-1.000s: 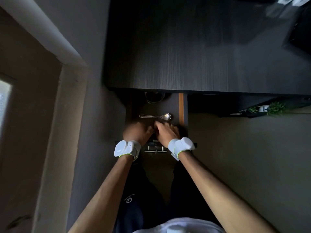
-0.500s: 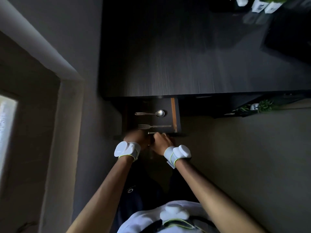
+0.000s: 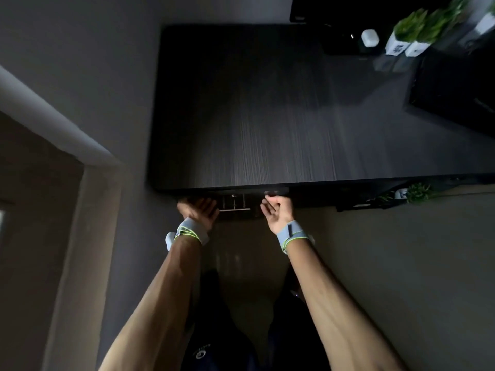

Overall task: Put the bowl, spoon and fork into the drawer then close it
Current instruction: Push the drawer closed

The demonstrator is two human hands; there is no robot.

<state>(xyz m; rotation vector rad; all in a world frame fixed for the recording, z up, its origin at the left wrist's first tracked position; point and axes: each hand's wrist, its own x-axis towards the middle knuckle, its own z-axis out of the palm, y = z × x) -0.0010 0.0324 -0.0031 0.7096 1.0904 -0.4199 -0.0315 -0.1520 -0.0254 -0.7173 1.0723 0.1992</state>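
Note:
The drawer (image 3: 235, 211) sits pushed in under the front edge of the dark wood-grain desk (image 3: 267, 116), with only its front and metal bar handle (image 3: 234, 209) showing. My left hand (image 3: 199, 208) rests palm-out against the drawer front, left of the handle, fingers spread. My right hand (image 3: 277, 211) is to the right of the handle, fingers loosely curled and holding nothing. Bowl, spoon and fork are out of sight.
Small potted plants (image 3: 412, 30) and a white object (image 3: 370, 38) stand at the desk's far right, beside a dark box (image 3: 455, 84). Another plant (image 3: 417, 192) sits on a low shelf to the right. A wall and doorway frame (image 3: 80, 145) run along the left.
The drawer, open with spoon and fork visible, has slid in under the desk. Both hands moved forward with it and spread apart to either side of the handle.

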